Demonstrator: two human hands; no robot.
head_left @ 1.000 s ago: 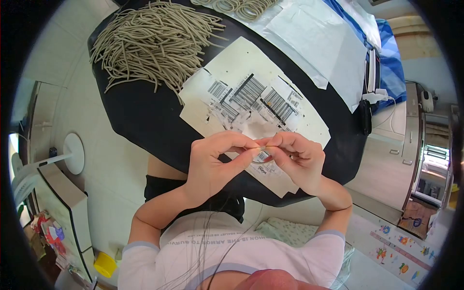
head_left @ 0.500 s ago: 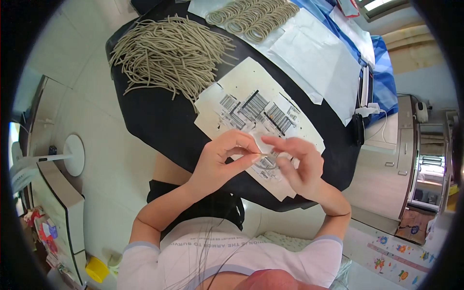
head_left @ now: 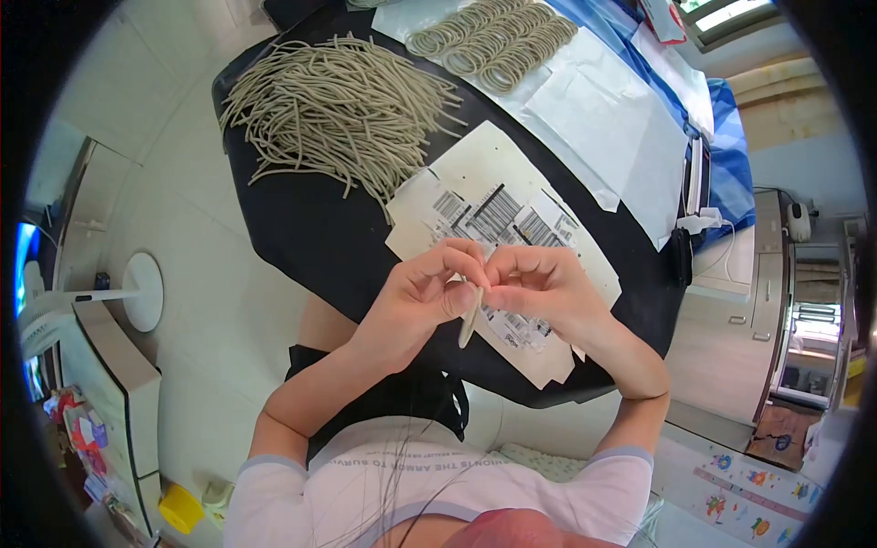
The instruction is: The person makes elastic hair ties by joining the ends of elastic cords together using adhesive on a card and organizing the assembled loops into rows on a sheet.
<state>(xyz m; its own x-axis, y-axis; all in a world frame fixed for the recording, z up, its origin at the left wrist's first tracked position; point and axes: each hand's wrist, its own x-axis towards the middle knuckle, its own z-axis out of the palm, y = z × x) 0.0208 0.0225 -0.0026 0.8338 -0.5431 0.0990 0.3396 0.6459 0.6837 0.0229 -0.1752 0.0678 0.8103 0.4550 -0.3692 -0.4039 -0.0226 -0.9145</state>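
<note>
A beige cord loop (head_left: pixel 470 327) hangs below my fingertips, seen nearly edge-on. My left hand (head_left: pixel 429 290) is closed in a pinch on it, thumb against forefinger. From the other side my right hand (head_left: pixel 541 283) also pinches the cord, its fingertips touching those of the left. The exact spot between the fingertips is hidden. Under both hands lies a pale cardboard sheet (head_left: pixel 466 163) with barcode labels. Farther back on the left sits a big heap of loose beige cord lengths (head_left: pixel 338 110).
Rows of finished-looking cord rings (head_left: pixel 498 41) lie on white sheeting (head_left: pixel 585 119) at the back of the black table (head_left: pixel 301 219). A black object with a white cable (head_left: pixel 681 256) stands at the right edge. A white fan (head_left: pixel 142 292) is on the floor at left.
My right hand, formerly apart with spread fingers, has come left and closed on the cord beside my left fingertips. The loop now hangs downward. The whole view has shifted slightly.
</note>
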